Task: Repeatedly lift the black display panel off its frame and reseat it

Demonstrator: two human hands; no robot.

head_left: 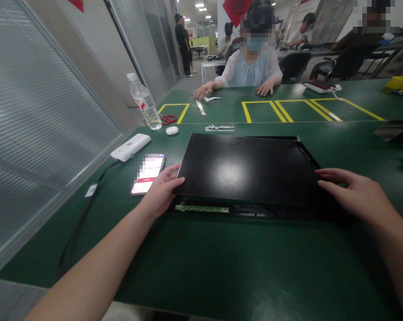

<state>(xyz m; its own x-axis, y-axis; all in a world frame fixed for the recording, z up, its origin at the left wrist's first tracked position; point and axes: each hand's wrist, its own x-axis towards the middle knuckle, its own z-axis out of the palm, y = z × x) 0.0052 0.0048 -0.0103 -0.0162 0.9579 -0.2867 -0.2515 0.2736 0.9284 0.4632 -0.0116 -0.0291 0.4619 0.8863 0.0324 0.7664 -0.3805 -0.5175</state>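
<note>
A large black display panel (248, 169) lies flat on the green table (221, 267) in front of me. A thin green circuit strip (201, 208) runs along its near edge. My left hand (161, 191) grips the panel's near left corner, fingers curled round the edge. My right hand (351, 191) rests on the near right corner with its fingers stretched out flat over the edge.
Left of the panel lie a lit phone (148, 174), a white power bank (130, 146) with a black cable, a white earbud case (172, 130), red scissors (168, 119) and a water bottle (144, 102). Metal strips (219, 128) lie beyond. A person (251, 67) sits opposite with hands on the table.
</note>
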